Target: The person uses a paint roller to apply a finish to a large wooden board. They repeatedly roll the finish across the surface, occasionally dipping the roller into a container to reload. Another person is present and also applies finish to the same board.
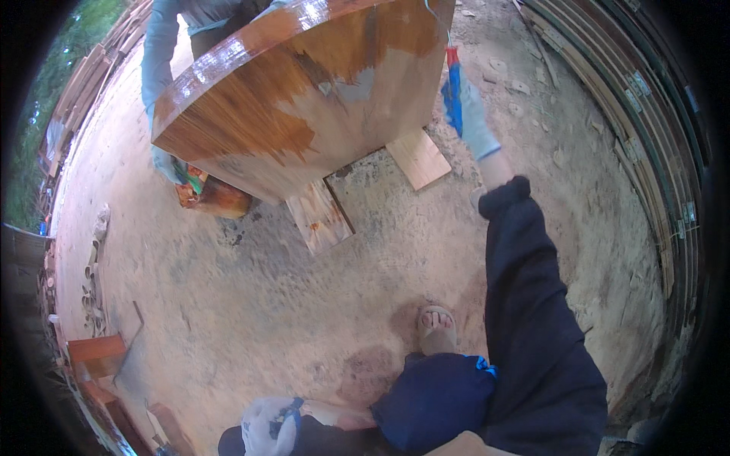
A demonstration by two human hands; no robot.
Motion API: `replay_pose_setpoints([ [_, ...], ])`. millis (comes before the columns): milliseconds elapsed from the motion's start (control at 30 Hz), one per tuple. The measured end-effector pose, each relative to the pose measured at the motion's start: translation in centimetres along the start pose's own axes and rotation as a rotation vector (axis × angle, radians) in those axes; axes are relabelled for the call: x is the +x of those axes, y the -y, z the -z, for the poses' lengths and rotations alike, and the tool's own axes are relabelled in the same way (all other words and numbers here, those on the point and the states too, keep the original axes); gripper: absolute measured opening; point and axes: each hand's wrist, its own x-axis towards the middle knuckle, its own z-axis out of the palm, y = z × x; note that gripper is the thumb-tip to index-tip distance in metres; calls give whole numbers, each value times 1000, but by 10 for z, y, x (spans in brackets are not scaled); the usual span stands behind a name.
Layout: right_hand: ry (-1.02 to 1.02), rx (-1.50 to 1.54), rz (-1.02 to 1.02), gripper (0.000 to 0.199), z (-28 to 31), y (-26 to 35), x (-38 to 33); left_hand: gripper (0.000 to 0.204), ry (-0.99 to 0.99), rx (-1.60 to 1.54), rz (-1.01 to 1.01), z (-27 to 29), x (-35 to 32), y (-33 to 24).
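My right hand (pixel 475 125), in a pale glove, is closed around the blue and red handle of a paint roller (pixel 454 87). Its thin wire shank bends up beside the right edge of a large curved wooden panel (pixel 258 114); the roller head does not show. Glossy orange-brown finish covers the panel's upper part and left side, ending raggedly above paler bare wood. At the lower edge, my left hand (pixel 270 429), also gloved, rests low near my leg, away from the panel; its fingers cannot be made out.
Behind the panel, a person in a grey-blue sleeve (pixel 157 64) has a gloved hand (pixel 166 163) by a stained container (pixel 217 199). Two boards (pixel 315 216) (pixel 418 158) lie under the panel. Stacked planks (pixel 635 114) line the right. Wood pieces (pixel 95 349) lie lower left.
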Motion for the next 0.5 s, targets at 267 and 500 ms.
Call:
replay_pose_setpoints([
  [267, -84, -31, -53, 46, 5, -24, -18, 16, -19, -4, 22, 1, -3, 3],
  [500, 52, 256, -191, 45, 7, -31, -5, 16, 1, 54, -20, 2, 2, 2],
])
